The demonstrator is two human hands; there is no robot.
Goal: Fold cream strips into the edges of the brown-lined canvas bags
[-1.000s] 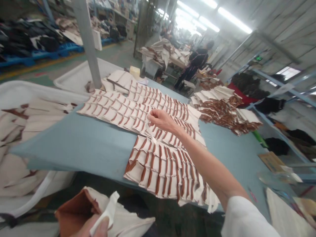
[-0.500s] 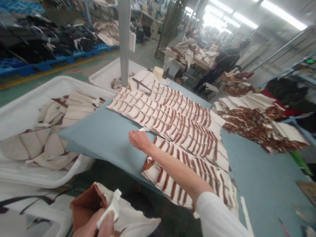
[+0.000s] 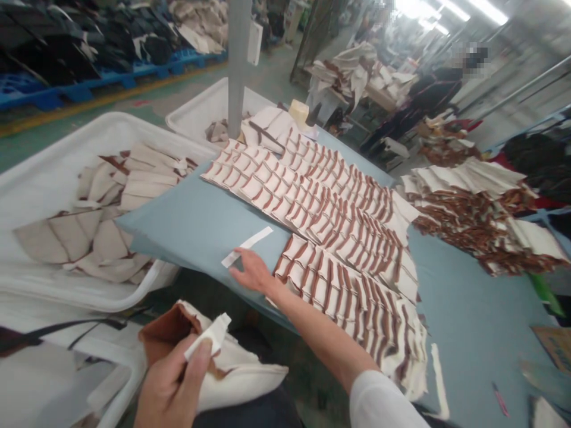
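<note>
In the head view my left hand [image 3: 176, 377] is closed on a cream and brown fabric piece [image 3: 241, 380], low in front of me. A short white strip [image 3: 216, 336] is pinched under its thumb against the fabric's edge. My right hand [image 3: 252, 272] is over the front of the blue-covered table [image 3: 178, 220], thumb and forefinger apart. A longer white strip [image 3: 256, 238] lies flat there, its near part just beside the fingertips. Rows of overlapping cream pieces with brown edges [image 3: 307, 202] spread beyond the hand, and another row [image 3: 352, 297] lies by my right forearm.
White plastic bins [image 3: 111, 125] with cream pieces stand to the left, by a grey post [image 3: 236, 71]. A tall stack of cream and brown pieces [image 3: 482, 214] sits at the table's right. A pink tool [image 3: 500, 399] lies near right. A person in dark clothes [image 3: 417, 107] is behind.
My right hand has drawn slightly nearer and its fingers have parted from the white strip, which now lies on the table. My left hand has come further into view, still holding its pieces.
</note>
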